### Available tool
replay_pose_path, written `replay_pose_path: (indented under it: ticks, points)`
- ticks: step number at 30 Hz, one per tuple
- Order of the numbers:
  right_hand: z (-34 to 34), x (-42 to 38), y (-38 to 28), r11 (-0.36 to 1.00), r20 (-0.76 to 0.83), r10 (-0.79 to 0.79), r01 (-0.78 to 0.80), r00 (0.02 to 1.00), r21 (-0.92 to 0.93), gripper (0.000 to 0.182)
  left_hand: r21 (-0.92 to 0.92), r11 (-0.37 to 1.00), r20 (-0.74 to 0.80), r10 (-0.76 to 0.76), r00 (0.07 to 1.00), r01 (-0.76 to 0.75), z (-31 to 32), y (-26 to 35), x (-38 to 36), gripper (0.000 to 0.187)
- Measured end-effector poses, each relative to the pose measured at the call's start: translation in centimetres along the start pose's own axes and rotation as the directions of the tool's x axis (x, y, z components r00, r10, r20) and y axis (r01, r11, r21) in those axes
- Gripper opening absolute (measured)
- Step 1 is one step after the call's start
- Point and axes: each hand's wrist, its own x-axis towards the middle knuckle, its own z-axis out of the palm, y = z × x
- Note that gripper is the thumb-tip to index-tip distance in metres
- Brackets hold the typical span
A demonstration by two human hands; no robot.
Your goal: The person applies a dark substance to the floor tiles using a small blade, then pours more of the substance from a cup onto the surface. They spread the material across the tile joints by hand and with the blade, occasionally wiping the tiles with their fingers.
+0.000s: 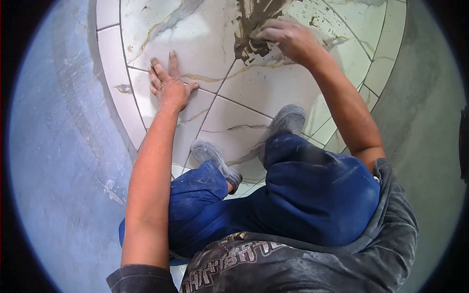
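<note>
My left hand (171, 90) lies on a white marble-patterned floor tile (195, 110), fingers spread and dusty. At the top, my right hand (288, 40) is over a dark brown, wet grout-like smear (249, 22). Its fingers are bent and pressed together; whatever they might hold is hidden. The smear runs along a joint between tiles, with dark splashes (312, 20) to its right. Dark open-looking joints (215, 93) separate the tiles around my hands.
My grey dusty shoes (289, 118) stand on the tiles below my hands, with my knees bent in blue trousers (317, 195). A bluish wall (58, 146) rises on the left and a grey one (425, 122) on the right. Narrow border tiles (117, 73) edge the floor.
</note>
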Motion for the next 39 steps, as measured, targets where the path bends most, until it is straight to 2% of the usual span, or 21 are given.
replay_pose_path:
  ticks: [3,4,5,7,8,9,11,15,19,21,23,25,27,30,31,33,34,36,37,38,39]
  points:
    - [-1.3,0.7,0.6,0.989,-0.142,0.122,-0.108,0.982,0.101,0.029,-0.038,0.999,-0.010,0.006,1.000,-0.007,-0.3,0.1,-0.3,0.116]
    - [-2.2,0.8,0.8,0.993,-0.268,0.113,-0.101,0.957,0.056,0.023,-0.056,0.998,-0.052,0.021,0.998,-0.024,-0.6,0.4,-0.1,0.116]
    - [-2.9,1.0,2.0,0.996,-0.285,0.092,-0.090,0.954,0.020,0.023,-0.056,0.998,-0.031,0.009,0.999,-0.010,-0.6,0.4,-0.3,0.117]
    - [-4.1,0.8,4.0,0.944,-0.503,0.324,-0.309,0.802,0.115,0.017,-0.062,0.998,-0.013,0.005,1.000,-0.006,-1.2,0.7,-0.2,0.117]
    - [-4.7,1.2,5.5,0.922,-0.553,0.349,-0.382,0.757,0.060,0.018,-0.051,0.999,0.019,-0.015,1.000,0.016,-1.3,0.7,-0.2,0.117]
    - [-5.1,2.1,7.4,0.919,-0.551,0.355,-0.390,0.755,0.058,0.018,-0.035,0.999,0.059,-0.038,0.998,0.040,-1.2,0.7,-0.4,0.118]
    - [-4.9,3.4,9.9,0.881,-0.706,0.205,-0.442,0.678,-0.169,0.016,-0.017,0.999,0.071,-0.038,0.997,0.039,-1.1,0.6,-0.3,0.118]
    - [-3.2,4.2,9.1,0.818,-0.597,0.272,-0.508,0.754,-0.269,0.015,-0.001,0.998,0.077,-0.060,0.995,0.060,-1.2,0.8,-0.2,0.120]
    - [-0.2,2.2,4.5,0.916,-0.498,0.085,-0.264,0.863,-0.302,0.018,-0.013,0.999,0.066,-0.033,0.997,0.033,-1.3,0.9,-0.4,0.120]
    - [-1.0,2.3,4.2,0.932,-0.507,0.065,-0.234,0.860,-0.278,0.019,0.006,0.998,0.089,-0.059,0.994,0.059,-1.1,0.8,-0.1,0.120]
    - [-1.6,3.1,6.6,0.957,-0.620,0.126,-0.260,0.775,-0.131,0.020,-0.001,0.999,0.077,-0.048,0.996,0.048,-0.9,0.6,-0.1,0.120]
    - [-3.4,4.2,8.9,0.902,-0.583,0.253,-0.406,0.772,-0.147,0.019,-0.004,0.999,0.064,-0.036,0.997,0.036,-0.8,0.5,-0.2,0.120]
    - [-3.7,4.1,10.4,0.911,-0.512,0.201,-0.351,0.835,-0.216,0.020,-0.018,0.999,0.077,-0.032,0.996,0.034,-1.0,0.6,-0.3,0.120]
    - [-2.2,2.1,6.8,0.977,-0.453,0.098,-0.172,0.886,-0.125,0.023,-0.017,0.999,0.097,-0.043,0.994,0.045,-1.4,0.8,-0.3,0.120]
    - [-1.4,1.3,5.5,0.967,-0.372,0.116,-0.190,0.921,-0.169,0.025,-0.023,0.999,0.094,-0.044,0.995,0.046,-1.4,0.9,-0.4,0.120]
    - [-0.9,1.6,3.9,0.982,-0.462,0.025,-0.109,0.887,-0.154,0.024,0.000,0.997,0.123,-0.074,0.990,0.074,-1.6,1.1,-0.1,0.119]
    - [-1.3,2.3,4.5,0.982,-0.465,0.022,-0.105,0.885,-0.154,0.024,0.002,0.997,0.118,-0.077,0.990,0.077,-1.7,1.2,0.1,0.119]
    - [-2.5,4.5,6.7,0.965,-0.486,0.199,-0.256,0.851,-0.053,0.017,0.012,0.999,0.094,-0.051,0.994,0.050,-1.3,0.9,-0.2,0.120]
    - [-3.9,6.7,7.6,0.971,-0.551,0.081,-0.190,0.831,-0.143,0.016,0.024,0.998,0.102,-0.054,0.993,0.051,-1.2,0.8,-0.3,0.120]
    - [-4.8,8.3,9.0,0.925,-0.462,0.189,-0.315,0.866,-0.211,0.019,0.026,0.998,0.104,-0.052,0.993,0.049,-1.2,0.9,-0.2,0.121]
    - [-5.6,9.7,9.5,0.926,-0.465,0.191,-0.316,0.865,-0.208,0.019,0.024,0.999,0.102,-0.050,0.994,0.047,-1.4,1.0,-0.1,0.121]
